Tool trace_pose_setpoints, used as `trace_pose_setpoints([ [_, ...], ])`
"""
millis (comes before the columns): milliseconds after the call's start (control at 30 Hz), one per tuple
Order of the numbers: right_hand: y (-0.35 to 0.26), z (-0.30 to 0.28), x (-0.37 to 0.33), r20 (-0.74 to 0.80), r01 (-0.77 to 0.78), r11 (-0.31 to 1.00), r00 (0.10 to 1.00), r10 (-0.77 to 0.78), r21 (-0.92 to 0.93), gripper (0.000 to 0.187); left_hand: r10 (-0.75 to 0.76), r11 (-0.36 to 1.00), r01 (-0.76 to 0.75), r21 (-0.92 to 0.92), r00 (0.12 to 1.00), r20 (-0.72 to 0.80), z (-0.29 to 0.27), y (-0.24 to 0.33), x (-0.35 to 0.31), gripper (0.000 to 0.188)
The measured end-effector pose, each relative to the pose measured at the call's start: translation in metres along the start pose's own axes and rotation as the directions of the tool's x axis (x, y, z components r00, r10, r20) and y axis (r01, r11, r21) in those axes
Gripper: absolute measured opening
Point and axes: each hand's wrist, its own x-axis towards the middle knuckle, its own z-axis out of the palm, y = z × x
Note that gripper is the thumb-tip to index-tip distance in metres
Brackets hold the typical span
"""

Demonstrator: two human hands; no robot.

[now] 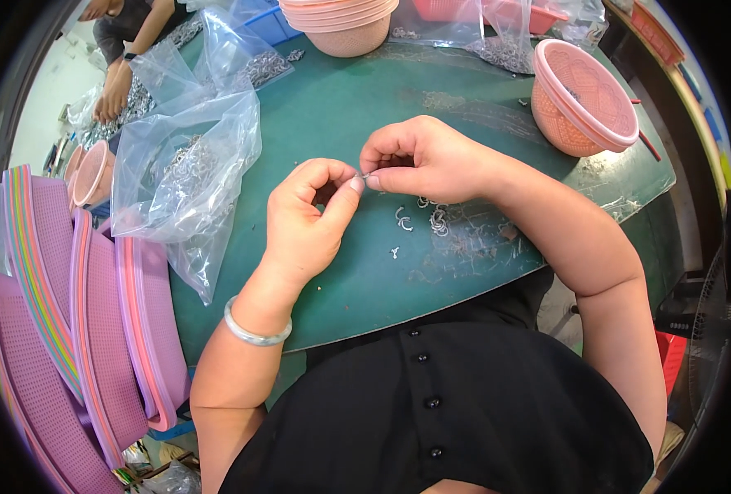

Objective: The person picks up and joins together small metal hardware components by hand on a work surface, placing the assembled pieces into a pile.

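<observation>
My left hand point(309, 218) and my right hand point(435, 163) meet above the green table point(324, 309). Thumb and forefinger of each are pinched on a tiny metal piece point(362, 175) between them. The fingertips cover most of it, so its exact kind is hidden. On the tabletop just below my right hand lie several small curved silver metal pieces point(439, 221), some in a little heap. One small forked metal piece point(395, 253) lies apart, closer to me. Left of my left hand, a clear plastic bag point(238, 136) holds many similar silver pieces.
A pink basket point(575, 136) leans at the right, with stacked pink baskets point(340, 37) at the far edge. Purple baskets point(106, 329) crowd the left side. More bags of metal parts point(501, 53) lie at the back. Another person's hand point(112, 95) works at far left.
</observation>
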Motion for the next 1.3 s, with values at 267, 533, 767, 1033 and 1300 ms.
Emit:
trace_pose_setpoints([
  [267,0.001,0.002,0.0,-0.032,0.021,0.997,0.999,-0.018,0.074,0.01,0.097,0.995,-0.096,0.041,0.995,-0.017,0.004,0.008,-0.002,0.008],
  [533,0.002,0.004,0.0,-0.063,0.16,0.984,0.984,-0.165,-0.074,0.009,0.207,0.97,-0.201,0.139,0.978,-0.033,0.004,0.009,-0.003,0.01],
  [767,0.001,0.003,-0.002,-0.121,0.151,0.98,0.979,-0.167,-0.128,0.009,-0.151,0.916,0.127,-0.38,0.988,-0.034,-0.002,0.007,0.003,0.005],
  [1033,-0.001,0.007,0.0,-0.2,0.267,0.962,0.941,-0.272,-0.051,0.012,-0.365,0.684,0.418,-0.598,0.906,0.216,-0.012,0.006,0.004,0.007],
  [1300,-0.006,0.01,-0.002,-0.176,0.352,0.884,0.892,-0.416,-0.307,0.027,-0.404,0.553,0.581,-0.597,0.814,0.418,-0.009,0.008,0.004,0.013],
])
